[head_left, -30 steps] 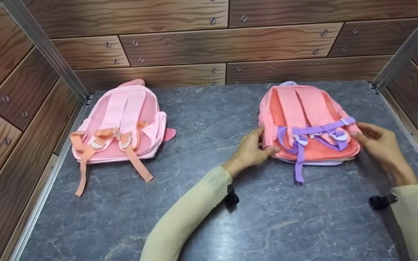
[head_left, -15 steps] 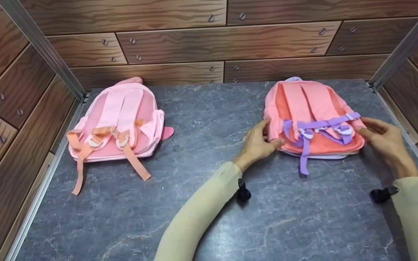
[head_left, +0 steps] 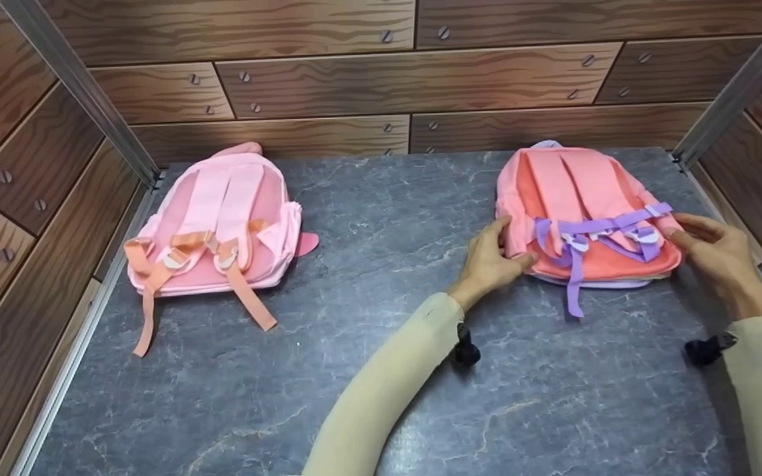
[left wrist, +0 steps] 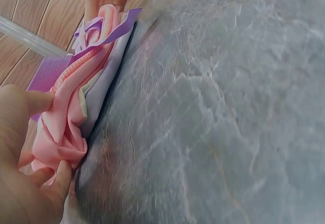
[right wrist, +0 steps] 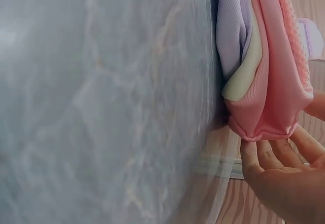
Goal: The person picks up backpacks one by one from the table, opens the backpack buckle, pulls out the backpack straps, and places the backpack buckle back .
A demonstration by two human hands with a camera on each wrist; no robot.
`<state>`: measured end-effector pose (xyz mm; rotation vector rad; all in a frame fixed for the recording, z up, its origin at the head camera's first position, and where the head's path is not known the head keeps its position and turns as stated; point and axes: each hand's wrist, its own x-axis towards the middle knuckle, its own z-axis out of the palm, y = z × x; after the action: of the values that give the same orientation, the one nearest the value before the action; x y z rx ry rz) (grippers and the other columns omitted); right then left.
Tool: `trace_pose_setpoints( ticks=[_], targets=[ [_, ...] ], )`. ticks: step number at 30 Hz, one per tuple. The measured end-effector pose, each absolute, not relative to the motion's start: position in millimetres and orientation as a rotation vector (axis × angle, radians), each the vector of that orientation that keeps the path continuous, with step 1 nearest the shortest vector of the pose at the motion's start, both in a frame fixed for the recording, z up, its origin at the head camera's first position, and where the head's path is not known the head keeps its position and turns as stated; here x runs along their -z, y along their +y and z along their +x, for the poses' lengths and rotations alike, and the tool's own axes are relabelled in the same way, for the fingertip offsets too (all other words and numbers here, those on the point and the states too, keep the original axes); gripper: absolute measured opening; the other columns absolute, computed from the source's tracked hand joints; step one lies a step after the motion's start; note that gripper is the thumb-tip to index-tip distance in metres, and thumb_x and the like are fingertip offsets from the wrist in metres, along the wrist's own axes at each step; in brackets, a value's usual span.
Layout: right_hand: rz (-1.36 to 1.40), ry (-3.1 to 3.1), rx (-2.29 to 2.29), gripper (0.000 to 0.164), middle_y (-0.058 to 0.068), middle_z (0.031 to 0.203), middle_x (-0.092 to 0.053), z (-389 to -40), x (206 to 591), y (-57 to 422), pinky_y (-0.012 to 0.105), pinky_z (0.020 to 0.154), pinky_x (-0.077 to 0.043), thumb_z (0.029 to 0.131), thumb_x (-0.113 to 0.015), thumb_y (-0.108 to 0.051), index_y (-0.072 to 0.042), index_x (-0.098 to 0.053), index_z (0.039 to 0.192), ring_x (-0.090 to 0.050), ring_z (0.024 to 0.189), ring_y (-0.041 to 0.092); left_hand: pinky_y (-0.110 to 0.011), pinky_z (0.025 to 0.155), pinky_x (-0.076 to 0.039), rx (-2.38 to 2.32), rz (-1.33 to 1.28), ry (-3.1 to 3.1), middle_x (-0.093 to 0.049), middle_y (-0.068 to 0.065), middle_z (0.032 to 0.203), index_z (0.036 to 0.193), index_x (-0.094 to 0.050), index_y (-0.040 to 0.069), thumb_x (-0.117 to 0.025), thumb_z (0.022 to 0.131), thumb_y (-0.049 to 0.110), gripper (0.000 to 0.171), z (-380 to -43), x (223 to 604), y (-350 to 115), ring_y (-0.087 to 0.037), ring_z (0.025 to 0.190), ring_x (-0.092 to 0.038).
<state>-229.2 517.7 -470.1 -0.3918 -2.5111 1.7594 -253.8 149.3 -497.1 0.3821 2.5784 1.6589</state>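
Hands with a two-sided grip on coral backpack, pale-pink backpack well apart on grey table.

One pale pink fabric backpack and one coral-pink fabric backpack are counted, two bags in all.
Two broad padded shoulder straps are found on each bag, four altogether; two dangling orange webbing ends are counted on the pale one, and one dangling purple webbing end on the coral one, while the white plastic buckles are too overlapped to be numbered surely. One left hand and one right hand are seen, with two pale khaki sleeves and two black wrist-worn devices. One grey marbled tabletop, two grey metal corner posts and three wood-plank-patterned walls are counted.
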Motion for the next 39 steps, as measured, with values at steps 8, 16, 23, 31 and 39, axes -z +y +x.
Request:
trace_pose_setpoints(
  ticks=[8,16,23,31,39],
  targets=[
    [-0.419,-2.547,-1.724,0.053,-0.034,0.098,-0.066,-225.5,473.7,521.4,0.008,0.074,-0.053,0.101,-0.075,-0.033,-0.015,-0.061,0.148,-0.061,0.091,-0.012,-0.017,0.100,-0.051,-1.648,0.394,2.574,-0.066,-0.009,0.146,0.157,-0.051,0.009,-0.089,0.087,0.028,0.082,-250.3,497.2,148.5,-0.014,0.123,-0.067],
    [-0.509,-2.615,-1.511,0.071,-0.028,0.108,-0.060,-225.3,467.2,512.6,0.009,0.074,-0.052,0.103,-0.069,-0.044,-0.005,-0.049,0.159,-0.057,0.096,-0.009,-0.020,0.096,-0.056,-1.671,0.440,2.540,-0.067,-0.013,0.141,0.156,-0.051,0.005,-0.088,0.088,0.022,0.079,-249.4,494.1,140.1,-0.016,0.116,-0.070],
    [-0.484,-2.541,-1.189,0.059,0.014,0.148,-0.060,-222.3,446.8,487.8,0.006,0.089,-0.051,0.104,-0.066,-0.036,-0.005,-0.057,0.152,-0.062,0.123,0.003,-0.025,0.096,-0.059,-1.675,0.445,2.544,-0.063,-0.018,0.146,0.155,-0.053,0.008,-0.086,0.090,0.021,0.074,-248.8,483.3,115.6,-0.030,0.117,-0.072],
    [-0.144,-2.361,-1.146,0.043,-0.016,0.118,-0.071,-220.5,419.6,439.3,0.010,0.099,-0.048,0.097,-0.078,-0.021,-0.004,-0.072,0.135,-0.062,0.107,-0.009,-0.036,0.102,-0.059,-1.733,0.499,2.560,-0.061,-0.021,0.150,0.154,-0.054,0.005,-0.084,0.093,0.021,0.070,-247.2,472.9,77.9,-0.037,0.125,-0.068],
    [0.176,-2.289,-1.296,0.039,-0.012,0.121,-0.075,-227.1,408.6,388.3,0.010,0.095,-0.050,0.094,-0.080,-0.004,0.002,-0.073,0.132,-0.067,0.110,-0.001,-0.038,0.105,-0.058,-1.746,0.535,2.610,-0.059,-0.016,0.153,0.153,-0.054,0.006,-0.081,0.096,0.021,0.065,-241.6,457.9,38.3,-0.034,0.130,-0.065]
  ],
)
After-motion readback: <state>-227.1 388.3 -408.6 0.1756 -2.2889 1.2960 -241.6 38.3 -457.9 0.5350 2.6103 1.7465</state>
